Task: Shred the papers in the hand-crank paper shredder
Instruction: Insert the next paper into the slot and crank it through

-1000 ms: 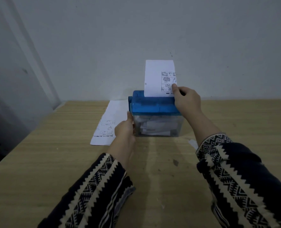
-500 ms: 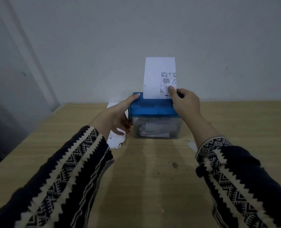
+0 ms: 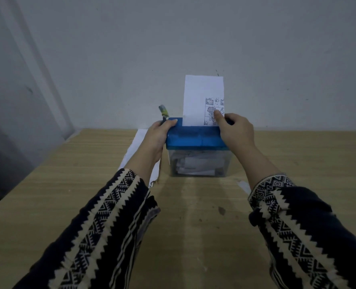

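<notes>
Paper (image 3: 198,97) thin, floppy: right hand (image 3: 237,132) pinches it low, just above light shredder (image 3: 195,138); left hand (image 3: 157,137) clasps shredder's left end beside crank (image 3: 163,111).

Shredder lid (image 3: 195,138) between left grip (image 3: 158,136) and right grip (image 3: 237,132): blue. Sheet (image 3: 200,94) above right grip: white, black line-drawn panels. Sleeves (image 3: 110,215) behind grips: dark, cream zigzag bands. Counter (image 3: 193,236): pale wood grain.
</notes>
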The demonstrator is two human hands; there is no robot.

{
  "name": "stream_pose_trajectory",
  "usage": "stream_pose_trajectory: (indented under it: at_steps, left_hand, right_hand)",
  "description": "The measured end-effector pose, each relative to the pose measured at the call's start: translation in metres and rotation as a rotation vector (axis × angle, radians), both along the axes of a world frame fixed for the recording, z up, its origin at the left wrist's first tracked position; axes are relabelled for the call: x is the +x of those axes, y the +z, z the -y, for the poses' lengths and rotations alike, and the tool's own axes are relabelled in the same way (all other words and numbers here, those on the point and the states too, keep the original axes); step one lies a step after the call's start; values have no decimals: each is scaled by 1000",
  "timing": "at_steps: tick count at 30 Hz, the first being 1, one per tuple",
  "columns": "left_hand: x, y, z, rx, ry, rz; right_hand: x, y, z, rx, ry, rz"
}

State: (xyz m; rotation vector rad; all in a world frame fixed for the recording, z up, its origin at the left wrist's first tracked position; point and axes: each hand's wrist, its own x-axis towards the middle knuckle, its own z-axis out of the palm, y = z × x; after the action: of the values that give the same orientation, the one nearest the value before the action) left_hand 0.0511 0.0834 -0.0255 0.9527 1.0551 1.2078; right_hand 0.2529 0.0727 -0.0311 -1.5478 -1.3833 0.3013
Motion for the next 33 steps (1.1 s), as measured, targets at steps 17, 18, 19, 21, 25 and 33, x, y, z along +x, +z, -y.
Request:
stream_pose_trajectory:
  at_steps: [17, 18, 19, 21, 25, 33]
  left_hand:
    - [6, -4, 1, 515, 451, -544]
    - [8, -6, 3, 549, 496, -544]
    - [10, -8, 4, 575, 538, -533]
    - [12, -10, 7, 598, 590, -497]
    - [19, -12, 12, 618, 682, -466]
    - [29, -7, 24, 538, 742, -254]
  right_hand:
    - [-2, 0, -5, -2, -53, -36]
    - [-2, 0, -4, -3, -58, -36]
    - [-2, 1, -4, -5, -60, -33]
    - [-2, 0, -4, -4, -67, -35]
    - [-3, 1, -4, -11, -80, -35]
    - [-2, 1, -6, -27, -50, -66]
